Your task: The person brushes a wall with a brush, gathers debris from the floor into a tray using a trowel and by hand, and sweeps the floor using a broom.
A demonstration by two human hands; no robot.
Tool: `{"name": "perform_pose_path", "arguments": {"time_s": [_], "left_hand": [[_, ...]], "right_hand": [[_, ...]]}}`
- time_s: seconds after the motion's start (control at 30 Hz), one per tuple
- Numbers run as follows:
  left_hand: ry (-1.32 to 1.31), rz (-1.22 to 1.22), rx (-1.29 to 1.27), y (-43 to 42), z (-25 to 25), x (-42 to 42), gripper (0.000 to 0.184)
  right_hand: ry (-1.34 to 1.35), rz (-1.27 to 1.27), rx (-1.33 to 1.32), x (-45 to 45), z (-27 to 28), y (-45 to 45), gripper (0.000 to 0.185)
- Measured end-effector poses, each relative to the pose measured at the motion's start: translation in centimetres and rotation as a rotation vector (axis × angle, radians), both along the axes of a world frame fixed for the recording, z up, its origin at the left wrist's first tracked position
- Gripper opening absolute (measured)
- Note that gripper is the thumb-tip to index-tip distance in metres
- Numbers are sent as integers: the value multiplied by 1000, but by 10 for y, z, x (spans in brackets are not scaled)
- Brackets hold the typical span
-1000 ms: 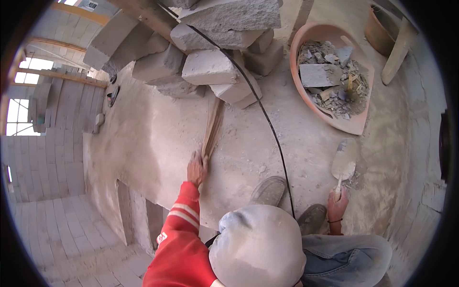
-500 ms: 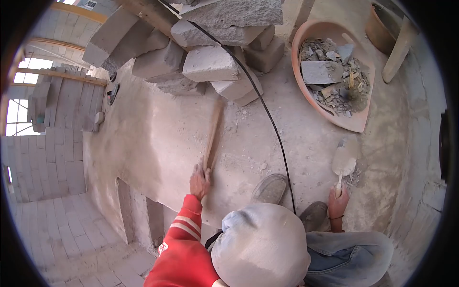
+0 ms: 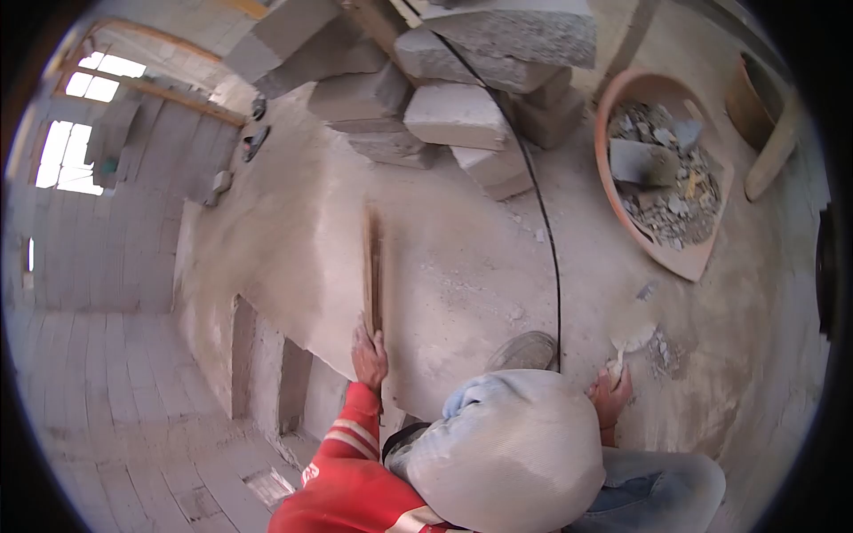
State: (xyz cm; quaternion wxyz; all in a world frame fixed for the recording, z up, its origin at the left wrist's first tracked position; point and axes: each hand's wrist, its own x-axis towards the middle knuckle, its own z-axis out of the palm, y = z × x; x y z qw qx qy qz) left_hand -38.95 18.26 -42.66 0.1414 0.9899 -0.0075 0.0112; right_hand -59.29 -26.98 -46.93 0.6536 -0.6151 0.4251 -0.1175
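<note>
My left hand point(image 3: 370, 357) is closed round the near end of a long narrow wooden strip point(image 3: 373, 275). The strip lies low over the dusty floor and points away from me; its far end is blurred. On the other side, my right hand point(image 3: 611, 397) grips the handle of a dust-coated trowel point(image 3: 634, 334), its blade down at the floor. Right beside the blade is a small heap of grey rubble point(image 3: 665, 354). Beyond the trowel stands an orange-brown plastic tub point(image 3: 608, 169), holding broken bits and a larger grey block piece point(image 3: 641, 163).
Rough grey blocks point(image 3: 455, 115) are stacked ahead. A black cable point(image 3: 549, 231) runs from them towards my shoe point(image 3: 524, 350). Behind the tub stands a brown bucket point(image 3: 751, 111). Sandals point(image 3: 255, 142) lie far left. A recessed opening point(image 3: 293, 382) breaks the floor's left edge.
The view has turned, so the blocks and tub sit further right. The wooden strip has swung left, away from the blocks. My right hand has drawn the trowel nearer my body, left of the rubble heap.
</note>
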Motion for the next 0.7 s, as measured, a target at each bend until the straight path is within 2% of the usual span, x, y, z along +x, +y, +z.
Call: {"name": "perform_pose_path", "arguments": {"time_s": [0.03, 0.1, 0.17, 0.23, 0.27, 0.33, 0.43, 0.53, 0.63, 0.67, 0.7], "left_hand": [[-30, 88, 19, 14, -5, 10, 61], [-31, 134, 83, 46, -28, 31, 61], [27, 146, 110, 50, -27, 39, 60], [150, 119, 100, 22, -18, 36, 60], [129, 47, 108, 14, -22, 30, 61], [215, -4, 88, -18, -16, 8, 62], [310, -127, 20, -58, -14, -30, 64], [525, -147, -58, -94, 6, -54, 65], [306, -189, -35, -92, 7, -72, 65], [382, -61, -30, -88, 14, -74, 63], [286, -52, -49, -77, 8, -64, 62]], "right_hand": [[-27, -3, -19, 3, 0, -1, 16], [-73, -25, -54, 4, 1, 0, 16], [-54, -29, -184, 3, -8, 2, 15], [-53, -28, -203, -1, -8, 1, 16], [-54, -37, -186, -3, -5, 2, 17], [-77, -82, -42, 2, 4, 4, 19], [-49, -124, -154, 2, -4, 6, 23], [-93, -113, 20, 1, -5, 5, 25], [-89, -31, 0, -1, -5, -1, 23], [-88, -33, 11, -2, -6, -2, 23], [-88, -38, 22, -1, -5, -1, 22]]}}
